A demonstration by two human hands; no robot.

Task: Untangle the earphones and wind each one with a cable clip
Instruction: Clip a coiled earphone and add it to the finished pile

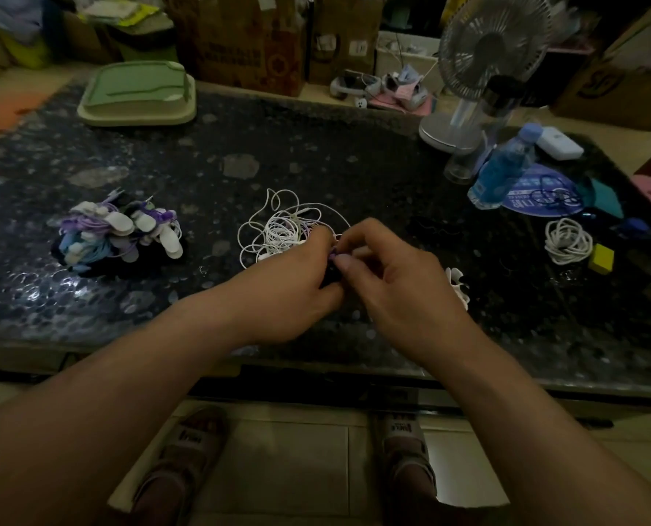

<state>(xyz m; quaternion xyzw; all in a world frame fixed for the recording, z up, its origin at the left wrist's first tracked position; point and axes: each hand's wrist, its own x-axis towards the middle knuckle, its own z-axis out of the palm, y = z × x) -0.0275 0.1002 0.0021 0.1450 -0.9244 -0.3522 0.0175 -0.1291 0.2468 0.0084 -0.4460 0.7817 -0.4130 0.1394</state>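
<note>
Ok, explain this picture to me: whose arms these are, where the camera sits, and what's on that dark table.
No machine here: a person wears one camera on the head, looking down at their arms. The left hand and right hand meet over the table, pinching a small purple piece, too small to identify, beside a tangle of white earphones. To the left lies a heap of purple, blue and white bundles; to the right a coiled white cable and a blue bottle.

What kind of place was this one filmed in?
Likely a lived-in home room rather than a workshop: a low dark table, cardboard boxes piled behind it, and a small desk fan.
</note>
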